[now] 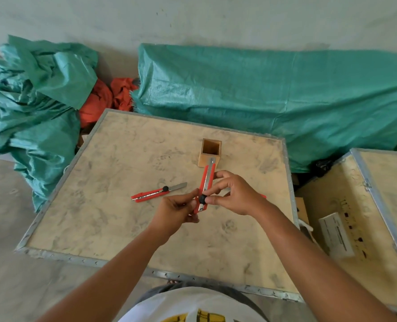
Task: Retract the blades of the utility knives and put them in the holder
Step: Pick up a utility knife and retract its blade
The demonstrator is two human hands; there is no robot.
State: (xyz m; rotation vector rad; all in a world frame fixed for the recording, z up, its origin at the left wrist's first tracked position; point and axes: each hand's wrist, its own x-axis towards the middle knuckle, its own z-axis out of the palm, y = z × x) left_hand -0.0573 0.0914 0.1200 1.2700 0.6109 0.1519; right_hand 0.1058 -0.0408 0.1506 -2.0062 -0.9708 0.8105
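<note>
Hands grasp one red utility knife [206,184] above the bench [123,205]: left hand [177,209] steadies its butt, right hand [233,194] thumbs the black slider [202,199] for retraction. Tip faces the holder [210,153]. Second knife [156,192] lies alongside, blade extended.

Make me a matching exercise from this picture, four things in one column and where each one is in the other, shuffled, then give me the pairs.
Things:
1. Red utility knife with black slider
2. Second red utility knife, blade out
3. Square wooden holder
4. Crumpled orange cloth

Places:
A. Standing on the crate top, nothing visible inside
B. Lying flat on the crate top
C. Between the green tarps
D. Held in both hands

Pairs: 1-D, 2-B, 3-A, 4-C
</note>
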